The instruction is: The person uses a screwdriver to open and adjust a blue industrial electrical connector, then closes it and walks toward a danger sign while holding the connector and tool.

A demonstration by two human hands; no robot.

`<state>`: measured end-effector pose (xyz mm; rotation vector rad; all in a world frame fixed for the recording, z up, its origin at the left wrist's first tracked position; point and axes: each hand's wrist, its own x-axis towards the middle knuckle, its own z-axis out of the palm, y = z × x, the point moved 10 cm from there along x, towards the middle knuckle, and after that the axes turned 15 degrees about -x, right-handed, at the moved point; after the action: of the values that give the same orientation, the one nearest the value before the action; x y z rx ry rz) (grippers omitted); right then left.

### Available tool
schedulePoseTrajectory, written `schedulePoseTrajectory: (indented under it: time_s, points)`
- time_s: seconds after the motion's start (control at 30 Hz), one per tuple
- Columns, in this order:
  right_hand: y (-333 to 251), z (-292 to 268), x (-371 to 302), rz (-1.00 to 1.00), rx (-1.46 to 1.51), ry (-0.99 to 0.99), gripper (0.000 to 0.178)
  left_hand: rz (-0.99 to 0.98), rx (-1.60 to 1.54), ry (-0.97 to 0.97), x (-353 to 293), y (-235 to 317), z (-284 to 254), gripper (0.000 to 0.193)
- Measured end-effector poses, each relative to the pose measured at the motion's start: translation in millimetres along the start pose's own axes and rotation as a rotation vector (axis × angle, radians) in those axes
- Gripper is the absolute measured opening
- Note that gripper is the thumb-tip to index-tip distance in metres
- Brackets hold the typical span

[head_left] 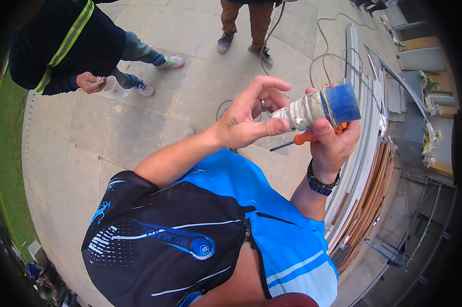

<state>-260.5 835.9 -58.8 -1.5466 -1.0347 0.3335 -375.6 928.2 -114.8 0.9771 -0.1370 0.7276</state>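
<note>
In front of my chest I hold a worn industrial electrical connector [307,111], with a dirty white ribbed body and a broad blue end. My right hand [334,140] wraps round the blue end from below and behind. An orange-handled screwdriver [305,137] is tucked into the same hand, its thin dark shaft pointing left below the connector. At the narrow white end, my left hand [254,110] has its thumb against the connector and its middle fingers curled behind it. The left index finger sticks out above. Part of the left fingers' contact is hidden.
A person in a dark jacket with a reflective stripe [70,43] holds a clear cup [109,85] at the left. Another person's legs [246,23] stand ahead. Black cable [318,30] snakes over the paving. Metal profiles [352,51] and brown lengths [371,192] lie at the right.
</note>
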Motion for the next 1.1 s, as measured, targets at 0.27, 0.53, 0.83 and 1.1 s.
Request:
schedulePoseTrajectory:
  time_s: [0.27,0.53,0.83,1.1]
  points:
    - [-2.4,-3.0,-0.4,0.048,0.017,0.051,0.085,-0.010,0.004,-0.054,5.8,8.1,5.7,0.050]
    - [-7.7,-5.6,1.7,0.021,0.063,0.062,0.081,-0.135,-0.159,-0.089,5.2,-8.1,5.7,0.062]
    - [14.3,-24.1,14.3,0.081,0.190,0.074,0.063,-0.323,0.159,-0.134,0.3,-20.4,8.3,0.026]
    - [11.5,-15.7,24.2,0.047,0.302,0.019,0.073,-0.224,0.219,-0.025,2.5,-11.9,16.9,0.036]
